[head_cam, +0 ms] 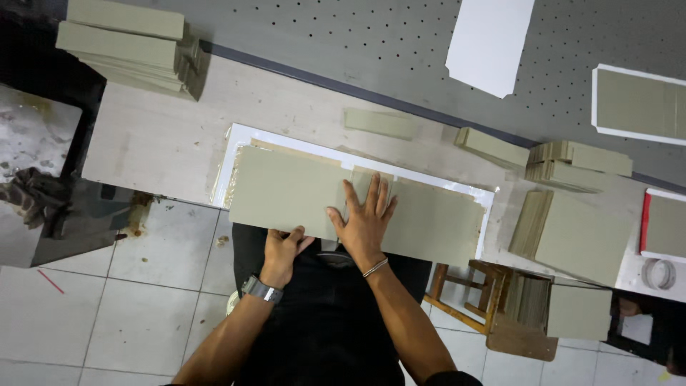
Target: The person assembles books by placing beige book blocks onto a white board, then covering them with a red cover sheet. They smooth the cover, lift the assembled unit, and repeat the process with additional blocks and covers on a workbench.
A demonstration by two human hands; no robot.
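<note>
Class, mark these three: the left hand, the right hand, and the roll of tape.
left hand point(281, 249), head view, back of the hand.
right hand point(364, 218), head view, back of the hand.
roll of tape point(659, 274), head view, its rim.
</note>
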